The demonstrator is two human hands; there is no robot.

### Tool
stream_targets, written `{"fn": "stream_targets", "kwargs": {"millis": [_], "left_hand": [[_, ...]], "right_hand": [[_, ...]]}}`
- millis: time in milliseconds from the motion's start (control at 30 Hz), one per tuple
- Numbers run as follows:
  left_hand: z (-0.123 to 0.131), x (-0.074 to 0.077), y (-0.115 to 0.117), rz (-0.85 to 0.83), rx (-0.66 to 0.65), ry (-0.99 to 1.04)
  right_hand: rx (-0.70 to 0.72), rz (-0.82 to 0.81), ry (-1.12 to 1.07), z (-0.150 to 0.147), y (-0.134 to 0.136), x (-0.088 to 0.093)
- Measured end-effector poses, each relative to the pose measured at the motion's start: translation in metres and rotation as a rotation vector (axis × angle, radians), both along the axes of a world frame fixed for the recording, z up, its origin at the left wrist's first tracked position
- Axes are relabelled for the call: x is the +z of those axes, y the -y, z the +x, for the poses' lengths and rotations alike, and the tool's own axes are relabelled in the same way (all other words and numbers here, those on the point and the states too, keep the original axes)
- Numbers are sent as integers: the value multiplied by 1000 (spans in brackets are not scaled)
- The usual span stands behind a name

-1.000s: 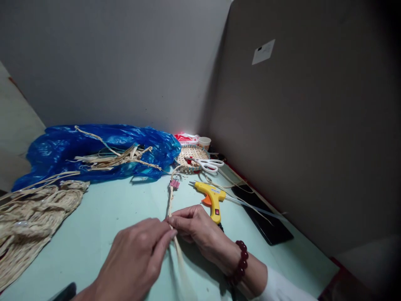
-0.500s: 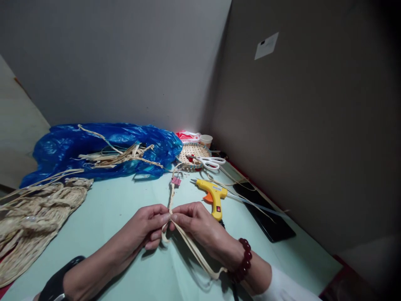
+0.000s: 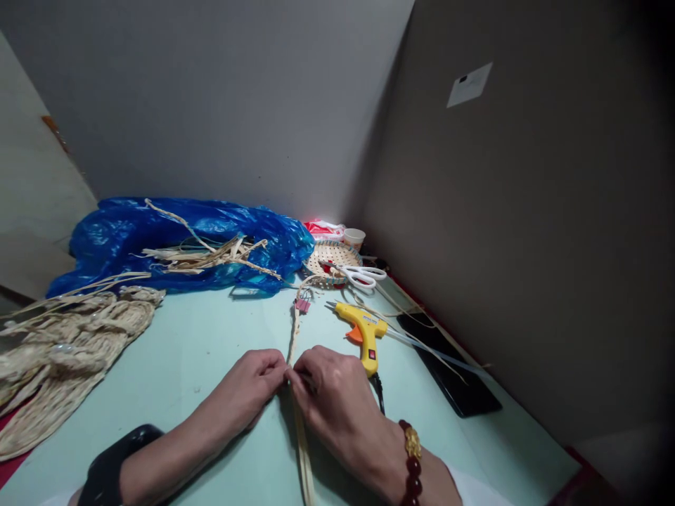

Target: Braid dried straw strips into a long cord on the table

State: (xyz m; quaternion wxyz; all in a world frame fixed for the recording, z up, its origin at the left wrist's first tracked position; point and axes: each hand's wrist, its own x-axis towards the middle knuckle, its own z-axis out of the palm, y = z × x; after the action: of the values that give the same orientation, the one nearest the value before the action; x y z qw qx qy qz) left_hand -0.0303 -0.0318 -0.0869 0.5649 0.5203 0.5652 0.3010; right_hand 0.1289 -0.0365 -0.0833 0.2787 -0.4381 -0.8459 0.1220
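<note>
A thin pale braid of straw strips [image 3: 295, 334] runs from a pink binder clip [image 3: 302, 305] down to my hands. My left hand [image 3: 258, 379] pinches it from the left, fingers curled in. From the right, my right hand [image 3: 332, 393] pinches the same spot, knuckles up, fingertips nearly touching the left ones. Loose straw strips [image 3: 303, 457] hang from the pinch toward the table's near edge. The exact finger grip is partly hidden behind the knuckles. A yellow glue gun [image 3: 363, 330] lies just beyond my right hand.
White-handled scissors [image 3: 363, 275] rest on a round woven basket [image 3: 330, 254]. A blue plastic bag [image 3: 121, 235] holds straw strips [image 3: 205, 256]. Woven straw pieces [image 3: 79, 372] lie at left, a black flat device [image 3: 458, 379] at right. A paper cup [image 3: 354, 237] stands behind.
My right hand has rolled over so its knuckles face up. The loose strips now hang straighter down instead of slanting right under the wrist. The view has shifted slightly.
</note>
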Motion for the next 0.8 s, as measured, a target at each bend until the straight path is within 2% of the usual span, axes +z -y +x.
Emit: {"fn": "stream_targets", "kwargs": {"millis": [133,233,300,367,433,533,600,633,733,800], "left_hand": [[-2,-4,3,-94,8,194],[-6,-2,7,-132,-4,323],[-8,-1,7,-132,-15,350],[-10,0,7,-137,-24,349],[-11,2,6,-149,-21,347],[-10,5,6,-128,0,343],[-9,6,8,-95,7,319],[-8,7,9,-81,2,301],[-7,6,9,-47,-42,234],[-7,5,8,-10,-62,175]], "right_hand": [[112,274,115,-2,6,-13],[197,442,230,-1,9,-14],[260,506,286,-2,11,-12],[301,488,278,-2,12,-8],[277,323,136,-2,12,-2],[80,-121,-224,0,6,11],[-2,-378,-375,2,0,18],[10,-499,-421,3,-3,20],[171,-863,-548,4,-8,20],[206,-965,-585,4,-10,16]]}}
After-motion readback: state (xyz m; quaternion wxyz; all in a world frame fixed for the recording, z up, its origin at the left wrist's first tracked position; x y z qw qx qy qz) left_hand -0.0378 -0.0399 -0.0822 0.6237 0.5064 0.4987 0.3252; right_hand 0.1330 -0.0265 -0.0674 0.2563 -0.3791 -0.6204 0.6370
